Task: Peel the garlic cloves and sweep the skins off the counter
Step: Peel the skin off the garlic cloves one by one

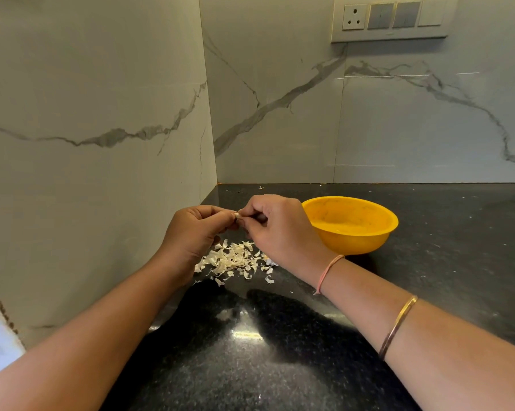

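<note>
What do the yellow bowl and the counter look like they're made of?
The bowl is probably plastic: opaque yellow with a soft sheen and a rounded rim. The counter looks like polished black granite or similar stone: fine pale speckles and a mirror-like glare near the front.

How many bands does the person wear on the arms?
2, both on the right forearm: a thin pink thread band at the wrist and a thin gold metal bangle farther up.

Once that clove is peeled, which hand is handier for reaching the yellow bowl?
Probably the right hand: the yellow bowl sits close by on its side, while the left hand is beyond the garlic clove both pinch.
</note>
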`<action>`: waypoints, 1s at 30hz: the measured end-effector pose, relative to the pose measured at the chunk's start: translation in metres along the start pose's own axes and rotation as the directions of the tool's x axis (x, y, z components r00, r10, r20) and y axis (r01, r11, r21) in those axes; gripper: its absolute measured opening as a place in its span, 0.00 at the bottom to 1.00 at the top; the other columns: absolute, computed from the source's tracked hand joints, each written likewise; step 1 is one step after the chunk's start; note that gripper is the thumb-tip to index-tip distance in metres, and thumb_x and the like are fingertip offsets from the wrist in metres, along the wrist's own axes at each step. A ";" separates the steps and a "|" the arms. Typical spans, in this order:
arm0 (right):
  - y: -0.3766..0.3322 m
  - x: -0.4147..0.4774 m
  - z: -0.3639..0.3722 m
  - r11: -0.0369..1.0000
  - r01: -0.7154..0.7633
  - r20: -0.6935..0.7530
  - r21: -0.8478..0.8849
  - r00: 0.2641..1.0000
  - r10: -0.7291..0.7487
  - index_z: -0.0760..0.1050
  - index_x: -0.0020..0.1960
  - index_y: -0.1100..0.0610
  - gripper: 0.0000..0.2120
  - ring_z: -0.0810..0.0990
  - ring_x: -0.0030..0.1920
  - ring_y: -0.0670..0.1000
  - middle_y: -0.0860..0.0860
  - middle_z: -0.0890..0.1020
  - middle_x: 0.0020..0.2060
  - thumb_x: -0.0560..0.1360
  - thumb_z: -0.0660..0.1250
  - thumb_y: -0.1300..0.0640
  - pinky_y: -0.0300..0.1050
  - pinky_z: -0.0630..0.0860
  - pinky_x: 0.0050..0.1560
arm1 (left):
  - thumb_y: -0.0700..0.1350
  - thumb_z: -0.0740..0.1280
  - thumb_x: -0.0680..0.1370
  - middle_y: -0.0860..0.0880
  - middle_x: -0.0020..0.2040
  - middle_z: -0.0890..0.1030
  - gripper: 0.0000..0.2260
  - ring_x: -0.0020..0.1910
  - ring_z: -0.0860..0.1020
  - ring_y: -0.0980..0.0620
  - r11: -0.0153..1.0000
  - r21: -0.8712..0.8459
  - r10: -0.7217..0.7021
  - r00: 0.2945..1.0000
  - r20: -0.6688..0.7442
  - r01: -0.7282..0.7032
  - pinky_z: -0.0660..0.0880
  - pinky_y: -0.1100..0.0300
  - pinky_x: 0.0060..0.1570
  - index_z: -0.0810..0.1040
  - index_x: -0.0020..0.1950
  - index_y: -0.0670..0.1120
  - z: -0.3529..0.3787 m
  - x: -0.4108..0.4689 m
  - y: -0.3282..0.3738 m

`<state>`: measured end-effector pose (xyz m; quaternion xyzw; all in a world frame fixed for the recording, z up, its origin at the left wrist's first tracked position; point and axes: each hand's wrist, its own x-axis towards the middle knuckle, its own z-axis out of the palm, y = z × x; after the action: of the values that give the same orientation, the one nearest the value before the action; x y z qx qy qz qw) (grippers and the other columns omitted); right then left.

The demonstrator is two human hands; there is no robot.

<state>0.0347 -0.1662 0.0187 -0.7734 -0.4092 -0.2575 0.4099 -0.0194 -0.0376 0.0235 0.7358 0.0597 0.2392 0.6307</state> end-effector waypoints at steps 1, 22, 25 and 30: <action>-0.001 0.000 0.001 0.999 0.017 -0.004 -0.031 1.000 -0.017 0.81 0.43 0.62 0.03 0.79 0.36 0.51 0.55 0.83 0.37 0.72 0.69 0.64 0.45 0.76 0.36 | 0.39 0.68 0.74 0.50 0.30 0.80 0.06 0.25 0.70 0.62 1.000 0.003 0.005 1.000 -0.010 -0.005 0.66 0.63 0.32 0.82 0.38 0.42 0.001 0.000 -0.001; -0.002 0.002 -0.001 0.998 0.052 -0.042 -0.028 0.998 -0.053 0.80 0.45 0.61 0.05 0.76 0.38 0.50 0.54 0.81 0.38 0.75 0.65 0.64 0.36 0.71 0.36 | 0.43 0.65 0.76 0.46 0.37 0.81 0.07 0.31 0.74 0.58 0.957 0.216 0.198 0.980 0.004 -0.194 0.71 0.63 0.33 0.81 0.40 0.48 0.000 -0.001 0.000; -0.002 0.002 -0.002 0.998 0.056 -0.013 -0.042 0.998 -0.057 0.80 0.45 0.61 0.05 0.76 0.39 0.49 0.54 0.81 0.39 0.75 0.65 0.64 0.38 0.70 0.37 | 0.47 0.65 0.76 0.40 0.38 0.81 0.08 0.33 0.74 0.49 0.872 0.386 0.298 0.952 0.070 -0.301 0.69 0.57 0.34 0.81 0.41 0.46 -0.002 -0.001 -0.002; -0.004 0.003 -0.003 0.992 0.066 0.055 -0.104 0.997 -0.060 0.80 0.48 0.61 0.08 0.75 0.41 0.50 0.55 0.79 0.41 0.76 0.63 0.64 0.38 0.69 0.38 | 0.47 0.62 0.78 0.49 0.35 0.76 0.11 0.35 0.73 0.52 0.656 0.597 0.431 0.879 0.205 -0.461 0.68 0.56 0.35 0.78 0.42 0.43 -0.004 0.000 -0.005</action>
<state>0.0328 -0.1662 0.0236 -0.7872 -0.4298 -0.2715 0.3491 -0.0202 -0.0327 0.0187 0.9002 -0.0606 0.3356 0.2707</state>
